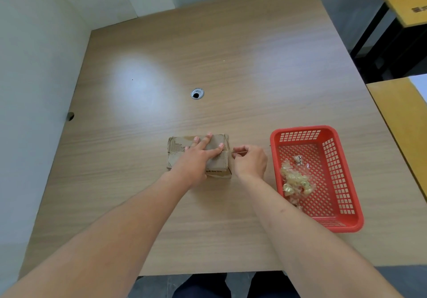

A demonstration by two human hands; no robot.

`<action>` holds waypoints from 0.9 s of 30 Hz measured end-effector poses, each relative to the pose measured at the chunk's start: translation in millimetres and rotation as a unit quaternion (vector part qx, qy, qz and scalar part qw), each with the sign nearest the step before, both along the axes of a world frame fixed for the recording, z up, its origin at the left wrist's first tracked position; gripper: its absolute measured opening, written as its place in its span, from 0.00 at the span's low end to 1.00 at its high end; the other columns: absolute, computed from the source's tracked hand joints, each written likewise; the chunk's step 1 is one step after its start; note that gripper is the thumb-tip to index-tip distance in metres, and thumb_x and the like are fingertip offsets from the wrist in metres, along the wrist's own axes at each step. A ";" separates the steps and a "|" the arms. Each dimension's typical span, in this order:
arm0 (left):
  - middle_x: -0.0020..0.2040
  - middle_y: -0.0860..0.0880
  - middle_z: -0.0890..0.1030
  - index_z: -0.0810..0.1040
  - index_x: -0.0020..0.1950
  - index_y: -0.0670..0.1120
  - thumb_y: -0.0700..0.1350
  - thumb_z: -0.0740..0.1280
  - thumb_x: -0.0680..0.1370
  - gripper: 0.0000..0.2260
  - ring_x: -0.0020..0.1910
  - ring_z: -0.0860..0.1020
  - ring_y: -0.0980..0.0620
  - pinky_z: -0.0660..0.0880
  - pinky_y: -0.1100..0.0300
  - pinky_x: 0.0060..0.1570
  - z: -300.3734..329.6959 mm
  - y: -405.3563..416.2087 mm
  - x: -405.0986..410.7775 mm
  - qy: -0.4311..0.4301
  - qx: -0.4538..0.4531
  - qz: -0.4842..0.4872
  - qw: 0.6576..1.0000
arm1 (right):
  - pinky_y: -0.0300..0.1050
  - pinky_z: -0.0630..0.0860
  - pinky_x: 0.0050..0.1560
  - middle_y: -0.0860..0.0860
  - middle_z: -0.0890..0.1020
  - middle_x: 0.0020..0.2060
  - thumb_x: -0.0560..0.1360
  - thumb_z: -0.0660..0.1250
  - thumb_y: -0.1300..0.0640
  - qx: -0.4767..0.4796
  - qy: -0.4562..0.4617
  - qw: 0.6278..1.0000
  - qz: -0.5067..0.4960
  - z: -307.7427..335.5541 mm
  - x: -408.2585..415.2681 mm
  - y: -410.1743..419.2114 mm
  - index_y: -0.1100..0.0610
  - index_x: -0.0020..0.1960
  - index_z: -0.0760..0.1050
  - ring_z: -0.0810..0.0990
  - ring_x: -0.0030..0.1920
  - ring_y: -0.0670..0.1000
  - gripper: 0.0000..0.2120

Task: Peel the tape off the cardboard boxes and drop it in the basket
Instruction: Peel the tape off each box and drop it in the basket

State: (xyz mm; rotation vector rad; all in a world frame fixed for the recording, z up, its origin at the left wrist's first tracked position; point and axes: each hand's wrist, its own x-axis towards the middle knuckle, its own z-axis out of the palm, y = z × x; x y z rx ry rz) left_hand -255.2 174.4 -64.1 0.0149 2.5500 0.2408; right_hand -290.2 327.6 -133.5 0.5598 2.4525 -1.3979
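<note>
Currently mid-peel on one box. Cardboard box [198,153] lay on the counter [231,66], near the front edge, approx. centre. Left hand [198,156] lay flat on the box top, fingers straight and spread, pressing it down. Right hand [250,161] sat just beside the box's right end, fingers curled, pinching a thin strip of tape [233,151] that ran taut from the box edge to the fingertips. Box top showed bare corrugation in patches, i.e. liner torn away. Red basket [355,221] stood to the right of the right hand, apart from the box; crumpled tape scraps [295,182] already lay inside it.

Judgement: step in hand = pulling a strip free, not yet detached. Next move calls for a steady pull to the right w/ left hand bracing the box, then carrying the strip over the basket rim and releasing. Risk: tape sticking to fingers.
</note>
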 end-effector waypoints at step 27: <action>0.83 0.50 0.39 0.48 0.83 0.62 0.40 0.67 0.76 0.42 0.82 0.43 0.38 0.51 0.38 0.79 -5.4 28.0 5.5 0.003 -0.002 -0.030 1.000 | 0.48 0.81 0.54 0.48 0.87 0.41 0.72 0.79 0.51 -0.029 0.054 0.998 0.022 26.0 23.4 48.3 0.53 0.54 0.86 0.85 0.43 0.50 0.12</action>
